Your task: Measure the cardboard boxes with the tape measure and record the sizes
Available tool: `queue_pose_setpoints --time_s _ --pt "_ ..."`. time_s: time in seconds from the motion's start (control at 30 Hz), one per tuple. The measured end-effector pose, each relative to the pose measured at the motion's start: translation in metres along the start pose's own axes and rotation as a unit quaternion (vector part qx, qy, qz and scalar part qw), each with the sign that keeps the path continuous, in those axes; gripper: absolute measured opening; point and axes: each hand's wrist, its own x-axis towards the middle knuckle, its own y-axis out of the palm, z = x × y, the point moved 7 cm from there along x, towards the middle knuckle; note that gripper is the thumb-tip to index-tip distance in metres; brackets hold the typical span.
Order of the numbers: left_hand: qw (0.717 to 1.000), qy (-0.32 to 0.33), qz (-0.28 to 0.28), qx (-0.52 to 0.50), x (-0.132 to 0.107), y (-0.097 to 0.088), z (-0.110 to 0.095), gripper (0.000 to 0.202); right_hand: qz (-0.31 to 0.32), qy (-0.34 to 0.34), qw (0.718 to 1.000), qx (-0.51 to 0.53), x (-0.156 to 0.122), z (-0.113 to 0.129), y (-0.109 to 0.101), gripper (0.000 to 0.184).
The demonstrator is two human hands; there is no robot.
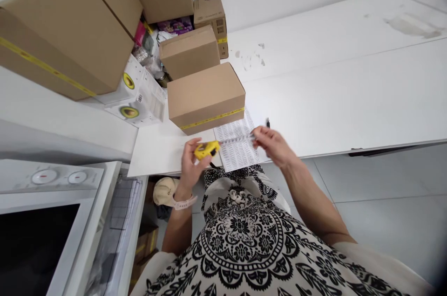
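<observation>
A yellow tape measure (206, 149) sits in my left hand (191, 165), its case gripped between thumb and fingers. From its mouth a short stretch of metal blade (234, 139) runs to the right. My right hand (274, 146) pinches the blade's free end. Below the blade, a printed sheet of paper (237, 154) with rows of text lies at the table's front edge, partly under a cardboard box (206, 95) with yellow tape along its lower side. A dark pen (267, 122) lies just beyond my right hand, part of it hidden.
Behind the near box stand a smaller carton (190, 51) and a tall printed carton (211, 21). Large cartons (70, 30) rest on white avocado-printed boxes (139, 95) at left. The white table (331, 95) stretches right. A microwave (45, 221) is at lower left.
</observation>
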Motion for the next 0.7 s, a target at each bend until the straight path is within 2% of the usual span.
queue_pose_setpoints --time_s 0.07,0.13,0.2,0.27,0.37,0.43,0.53,0.7 --pt "0.994 0.038 -0.103 -0.016 0.02 -0.039 -0.014 0.06 -0.07 -0.038 0.996 0.026 0.025 0.024 -0.032 0.034" --pt "0.978 0.069 -0.194 -0.046 0.047 -0.078 -0.027 0.057 -0.114 -0.072 0.99 0.049 0.059 0.045 -0.056 0.034" --pt "0.962 0.065 -0.254 -0.076 0.078 -0.107 -0.034 0.049 -0.124 -0.07 0.988 0.058 0.097 0.059 -0.066 0.032" --pt "0.957 0.018 -0.276 -0.082 0.111 -0.123 -0.033 0.032 -0.126 -0.045 0.989 0.06 0.132 0.064 -0.064 0.029" --pt "0.95 -0.077 -0.286 -0.095 0.143 -0.129 -0.024 0.012 -0.131 -0.003 0.99 0.061 0.164 0.061 -0.05 0.023" --pt "0.945 -0.106 -0.29 -0.107 0.153 -0.128 -0.019 0.009 -0.128 0.011 0.99 0.057 0.173 0.057 -0.042 0.023" --pt "0.943 -0.103 -0.292 -0.122 0.156 -0.126 -0.014 0.013 -0.126 0.021 0.991 0.04 0.177 0.051 -0.035 0.023" --pt "0.939 -0.093 -0.292 -0.155 0.157 -0.122 -0.01 0.031 -0.14 0.01 0.99 -0.021 0.178 0.046 -0.025 0.021"
